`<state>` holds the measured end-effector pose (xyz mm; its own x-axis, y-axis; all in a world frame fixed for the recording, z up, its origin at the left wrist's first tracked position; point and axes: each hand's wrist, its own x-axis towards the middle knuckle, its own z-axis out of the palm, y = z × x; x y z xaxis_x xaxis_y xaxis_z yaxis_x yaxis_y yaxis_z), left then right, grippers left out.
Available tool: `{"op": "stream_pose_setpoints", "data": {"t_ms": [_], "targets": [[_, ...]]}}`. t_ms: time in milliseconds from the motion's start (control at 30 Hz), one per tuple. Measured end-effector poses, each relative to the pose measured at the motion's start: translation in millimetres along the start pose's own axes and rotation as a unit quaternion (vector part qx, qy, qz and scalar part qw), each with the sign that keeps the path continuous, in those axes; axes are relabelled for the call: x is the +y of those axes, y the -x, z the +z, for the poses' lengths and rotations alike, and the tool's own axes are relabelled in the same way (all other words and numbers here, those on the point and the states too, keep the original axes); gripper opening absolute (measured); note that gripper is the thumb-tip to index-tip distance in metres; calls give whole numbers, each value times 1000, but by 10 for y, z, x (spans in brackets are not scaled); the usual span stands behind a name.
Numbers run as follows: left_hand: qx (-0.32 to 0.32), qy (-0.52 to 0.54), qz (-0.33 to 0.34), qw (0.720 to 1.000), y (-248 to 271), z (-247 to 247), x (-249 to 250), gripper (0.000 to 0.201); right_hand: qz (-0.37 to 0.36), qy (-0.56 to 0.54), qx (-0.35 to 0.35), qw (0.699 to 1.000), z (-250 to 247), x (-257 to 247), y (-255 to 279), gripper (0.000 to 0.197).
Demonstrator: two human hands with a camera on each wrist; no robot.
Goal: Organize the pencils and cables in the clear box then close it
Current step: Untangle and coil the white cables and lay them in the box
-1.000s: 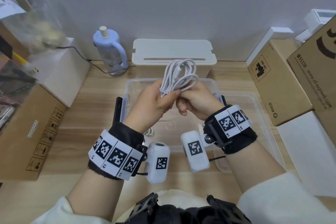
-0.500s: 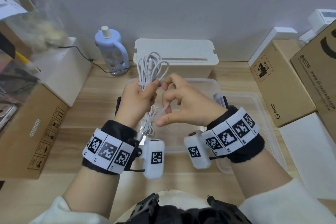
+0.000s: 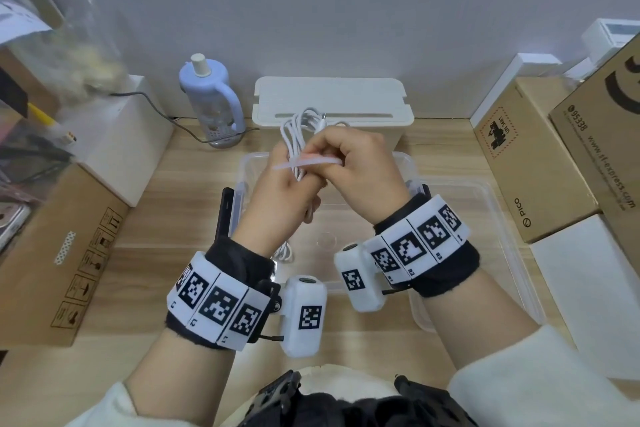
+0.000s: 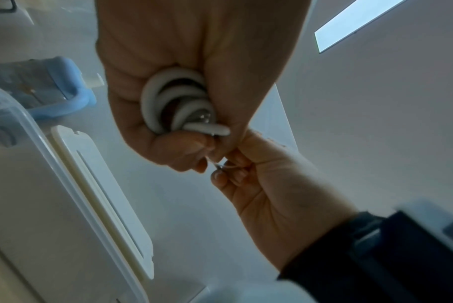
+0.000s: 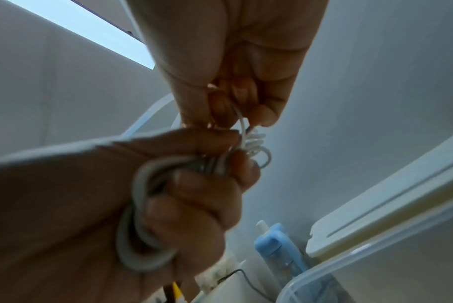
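Observation:
A coiled white cable is gripped in my left hand, held above the clear box. Loops stick out above the fist and a loose end hangs below. My right hand pinches a thin translucent tie strip that lies across the coil. In the left wrist view the cable loops sit inside the curled left hand, with the right hand just beneath. From the right wrist, the right hand pinches the tie against the cable. No pencils are plainly visible.
The box's clear lid lies on the wooden table at the right. A blue bottle and a white lidded case stand at the back. Cardboard boxes flank both sides: right, left.
My left hand carried the coil left, then back to the centre. My right hand let go of the coil and now pinches the translucent tie strip across it.

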<state>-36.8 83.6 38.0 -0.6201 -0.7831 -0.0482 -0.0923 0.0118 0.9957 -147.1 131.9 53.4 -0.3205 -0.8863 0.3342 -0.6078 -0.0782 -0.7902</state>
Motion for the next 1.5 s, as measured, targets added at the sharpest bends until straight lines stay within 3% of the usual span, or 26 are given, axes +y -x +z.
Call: {"op": "stream_pose_setpoints", "data": {"t_ms": [167, 300, 400, 567, 767, 967, 1167, 1367, 1500], "targets": [[-47, 131, -18, 990, 23, -37, 77, 60, 59, -185, -40, 980, -27, -37, 10, 14], [-70, 193, -51, 977, 20, -98, 135, 65, 77, -270, -77, 957, -95, -33, -22, 21], [-130, 213, -5, 968, 29, -125, 132, 69, 86, -289, -93, 949, -120, -50, -27, 20], [-185, 224, 13, 957, 56, -171, 111, 56, 88, -305, -99, 943, -139, -91, -10, 19], [-193, 210, 22, 958, 83, -166, 110, 61, 116, -315, -73, 939, -138, -131, 2, 18], [-161, 192, 32, 968, 94, -105, 134, 45, 125, -303, -40, 944, -143, -129, -19, 17], [-138, 233, 0, 963, 38, -86, 97, 17, 97, -290, -21, 952, -147, -100, 23, 14], [-135, 251, 25, 958, 22, -58, 116, 33, 58, -257, 0, 965, -142, -145, 63, 5], [-150, 288, 21, 946, 12, -90, 107, 23, 15, -265, 22, 964, -213, -199, 68, 12]]}}
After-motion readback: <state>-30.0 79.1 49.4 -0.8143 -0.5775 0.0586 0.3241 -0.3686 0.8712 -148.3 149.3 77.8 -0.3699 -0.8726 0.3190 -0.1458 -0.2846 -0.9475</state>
